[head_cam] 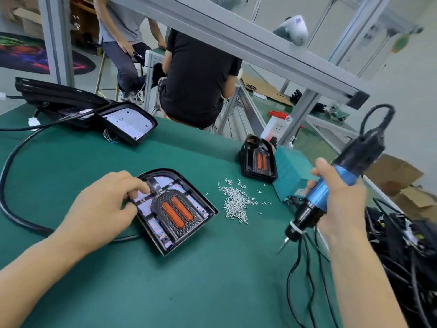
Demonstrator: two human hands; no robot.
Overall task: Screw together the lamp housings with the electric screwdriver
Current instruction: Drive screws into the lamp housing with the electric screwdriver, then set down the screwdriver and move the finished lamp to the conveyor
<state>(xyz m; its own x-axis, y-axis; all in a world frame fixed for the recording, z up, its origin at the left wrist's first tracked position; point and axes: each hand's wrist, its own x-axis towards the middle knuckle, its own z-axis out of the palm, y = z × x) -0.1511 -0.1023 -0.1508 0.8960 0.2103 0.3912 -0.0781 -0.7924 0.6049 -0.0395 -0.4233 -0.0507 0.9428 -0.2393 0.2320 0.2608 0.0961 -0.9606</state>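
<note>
A black arch-shaped lamp housing (176, 209) with two orange lenses and a white LED board lies flat on the green table. My left hand (104, 207) rests on its upper left edge, fingers curled and pressing the inner black frame. My right hand (340, 200) grips the blue and black electric screwdriver (331, 185), held tilted above the table to the right of the housing, bit pointing down-left and touching nothing. A pile of small silver screws (236, 200) lies between housing and screwdriver.
A stack of similar lamp housings (259, 159) stands at the table's far edge beside a teal box (290, 166). A larger black lamp unit (127, 121) and thick black cable (14, 162) lie at the left. Tangled black wires (402, 245) fill the right. Two people sit beyond the table.
</note>
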